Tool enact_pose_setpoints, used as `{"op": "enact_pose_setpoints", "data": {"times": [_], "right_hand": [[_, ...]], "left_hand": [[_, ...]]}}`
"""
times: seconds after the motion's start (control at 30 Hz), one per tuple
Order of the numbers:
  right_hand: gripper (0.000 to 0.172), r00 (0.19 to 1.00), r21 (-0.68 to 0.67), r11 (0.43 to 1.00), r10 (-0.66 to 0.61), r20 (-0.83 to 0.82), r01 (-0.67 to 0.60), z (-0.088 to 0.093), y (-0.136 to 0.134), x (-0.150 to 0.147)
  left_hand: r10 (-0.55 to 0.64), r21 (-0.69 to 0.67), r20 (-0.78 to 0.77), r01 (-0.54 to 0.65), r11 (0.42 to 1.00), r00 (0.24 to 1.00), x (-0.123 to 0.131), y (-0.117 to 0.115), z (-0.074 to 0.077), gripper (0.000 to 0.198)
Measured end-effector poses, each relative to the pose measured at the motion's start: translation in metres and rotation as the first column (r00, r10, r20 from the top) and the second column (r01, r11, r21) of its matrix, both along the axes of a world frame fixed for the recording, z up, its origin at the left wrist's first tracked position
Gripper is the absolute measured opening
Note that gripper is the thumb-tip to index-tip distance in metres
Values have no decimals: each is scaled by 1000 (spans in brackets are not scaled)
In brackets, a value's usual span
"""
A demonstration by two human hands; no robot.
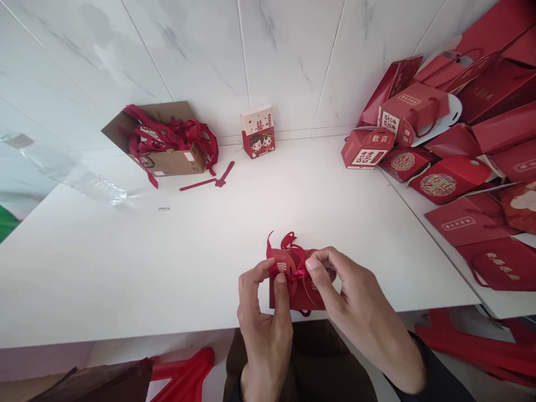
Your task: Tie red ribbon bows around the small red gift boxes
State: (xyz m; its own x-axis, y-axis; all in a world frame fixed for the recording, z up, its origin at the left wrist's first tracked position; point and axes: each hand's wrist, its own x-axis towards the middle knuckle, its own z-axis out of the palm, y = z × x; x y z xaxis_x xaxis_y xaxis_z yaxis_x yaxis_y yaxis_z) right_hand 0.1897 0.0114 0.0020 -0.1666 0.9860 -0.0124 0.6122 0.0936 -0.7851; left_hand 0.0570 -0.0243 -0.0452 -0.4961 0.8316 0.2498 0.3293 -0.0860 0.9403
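A small red gift box (313, 298) lies near the table's front edge, below both of my hands. Red satin ribbon (299, 273) crosses its top, with loose ends and a loop rising at the back. My left hand (264, 312) is closed at the box's left side, its thumb and index finger on the ribbon there; the exact grip is partly hidden. Between thumb and bent forefinger, my right hand (349, 296) pinches the ribbon near the middle of the top. A dark red cord handle (305, 312) pokes out at the front.
A cardboard box (180, 164) of red ribbons stands by the wall, with a red strip (218, 182) before it. Against the wall is a small upright carton (258, 134). Left lies a clear bottle (94, 184). Many red gift boxes (456, 218) are piled at right.
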Motion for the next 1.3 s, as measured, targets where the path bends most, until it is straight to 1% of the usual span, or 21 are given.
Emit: {"op": "enact_pose_setpoints", "data": {"times": [0.07, 0.13, 0.17, 0.23, 0.33, 0.43, 0.57, 0.63, 0.7, 0.77, 0.87, 0.93, 0.97, 1.03, 1.1, 1.2, 1.27, 1.3], "right_hand": [[24, 998, 59, 998, -19, 68, 15, -4, 5, -4], [15, 992, 108, 994, 13, 127, -27, -9, 6, -7], [13, 990, 121, 992, 30, 135, -46, -10, 6, -8], [15, 994, 132, 990, 37, 105, -51, -12, 4, -7], [17, 999, 154, 988, -24, 26, 20, -11, -2, -3], [17, 995, 190, 977, -97, -19, 99, -15, -10, 2], [9, 972, 205, 952, -211, -107, 229, -28, -20, 7], [7, 959, 202, 941, -247, -141, 272, -31, -22, 9], [6, 958, 219, 938, -239, -159, 270, -30, -23, 10], [8, 970, 263, 941, -172, -169, 213, -24, -21, 10], [19, 989, 332, 943, 27, -142, 22, -13, -16, 6], [20, 983, 348, 933, 143, -111, -96, -8, -12, 1], [19, 979, 349, 928, 176, -103, -130, -7, -10, -2], [15, 976, 337, 931, 188, -109, -142, -5, -7, -5], [13, 980, 302, 947, 156, -126, -112, -4, -6, -5], [12, 985, 200, 977, 104, -136, -76, -2, -6, -2], [9, 985, 148, 986, 103, -139, -82, 0, -6, 0], [8, 984, 135, 987, 109, -142, -90, 0, -6, 0]], "left_hand": [[-1, -5, -2, 1, 1000, 1000, 0, 0, 0, 20], [5, -32, 11, -5, 999, 1000, -1, 0, 0, 19], [18, -48, 28, -16, 999, 999, -2, 0, 0, 20], [62, -72, 77, -57, 996, 995, -3, 0, 0, 20], [143, -84, 155, -131, 988, 978, -4, -1, 1, 23], [197, -115, 187, -178, 977, 962, -6, -1, 3, 25], [240, -173, 267, -199, 965, 933, -11, -2, 7, 28], [237, -185, 314, -186, 965, 919, -15, -2, 10, 30], [201, -182, 327, -147, 972, 924, -19, -1, 16, 33], [149, -172, 296, -101, 980, 944, -20, 0, 24, 33], [42, -129, 188, -18, 992, 981, -16, 4, 38, 29], [-64, -74, 134, 74, 994, 989, -11, 8, 46, 25], [-118, -46, 114, 124, 991, 986, -9, 10, 48, 22], [-196, -1, 82, 197, 980, 977, -7, 14, 51, 17], [-230, 4, 57, 230, 973, 972, -9, 16, 50, 16], [-276, -68, 83, 282, 957, 957, -17, 17, 44, 24], [-314, -106, 121, 327, 939, 942, -20, 15, 39, 27], [-322, -104, 130, 336, 936, 938, -21, 14, 37, 28]]}}
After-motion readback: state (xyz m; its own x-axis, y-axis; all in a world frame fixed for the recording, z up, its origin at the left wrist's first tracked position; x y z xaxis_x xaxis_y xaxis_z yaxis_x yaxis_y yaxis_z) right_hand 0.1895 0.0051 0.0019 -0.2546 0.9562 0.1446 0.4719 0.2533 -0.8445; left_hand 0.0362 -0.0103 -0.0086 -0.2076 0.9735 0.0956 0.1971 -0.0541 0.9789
